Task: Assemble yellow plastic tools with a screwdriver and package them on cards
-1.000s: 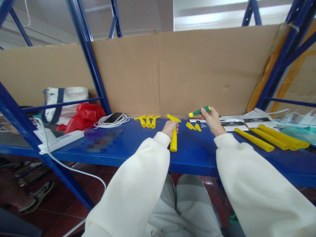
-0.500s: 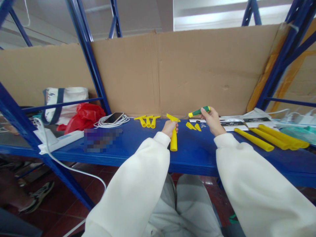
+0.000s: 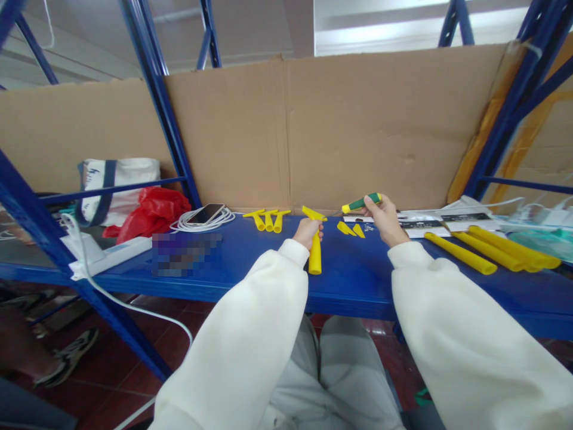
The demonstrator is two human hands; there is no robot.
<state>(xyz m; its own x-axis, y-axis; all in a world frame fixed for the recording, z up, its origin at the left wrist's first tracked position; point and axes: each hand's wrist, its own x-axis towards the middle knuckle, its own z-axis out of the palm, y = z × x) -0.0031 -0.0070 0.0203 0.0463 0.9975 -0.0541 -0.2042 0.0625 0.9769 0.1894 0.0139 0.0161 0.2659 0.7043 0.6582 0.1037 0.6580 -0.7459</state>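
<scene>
My left hand (image 3: 308,233) is wrapped round the tubular handle of a yellow T-shaped plastic tool (image 3: 316,257), its flat head pointing away from me. In my right hand (image 3: 384,218) is a screwdriver (image 3: 358,205) with a green and yellow handle. Its thin shaft runs left to the right end of the tool's head; whether the tip sits in a screw is too small to tell. Between my hands, small yellow flat pieces (image 3: 344,228) lie on the blue shelf (image 3: 264,263). Three similar yellow T-shaped tools (image 3: 268,221) lie left of my left hand.
Several yellow tubes (image 3: 465,254) lie at the right, beside black-and-white packets (image 3: 468,221). To the left are a phone (image 3: 206,213) on a coiled white cable (image 3: 183,224), a red plastic bag (image 3: 150,212) and a white box (image 3: 111,254). Cardboard (image 3: 380,131) stands behind.
</scene>
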